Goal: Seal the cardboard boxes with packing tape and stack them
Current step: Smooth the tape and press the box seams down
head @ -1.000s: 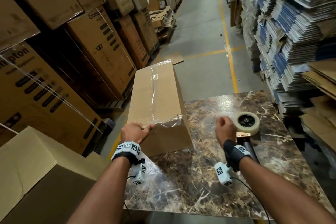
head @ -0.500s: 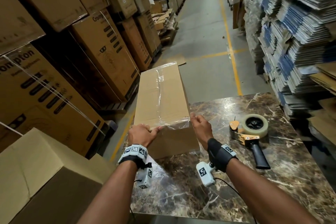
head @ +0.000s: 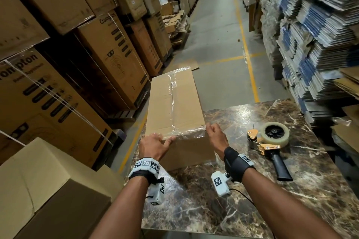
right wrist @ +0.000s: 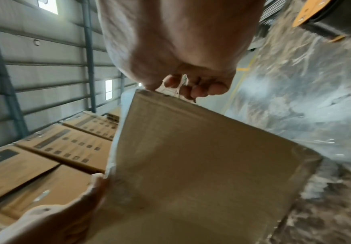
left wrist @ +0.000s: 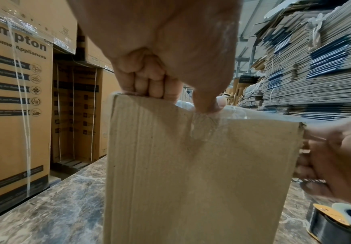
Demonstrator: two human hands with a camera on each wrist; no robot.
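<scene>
Both hands at the near end of a taped box

The left hand [head: 153, 146] curls its fingers over the near-left top edge of the box [head: 174, 101], thumb pressing clear tape [head: 186, 132]. The right hand [head: 215, 137] curls at the near-right corner. The closed box lies on the table [head: 242, 209], tape gun [head: 272, 141] to its right.

The head view looks forward and down over the marble table [head: 291, 190]. Both wrist views sit close, facing the cardboard box [left wrist: 201, 173] end they share

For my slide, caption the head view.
Both hands press clear tape onto a long brown cardboard box.
</scene>
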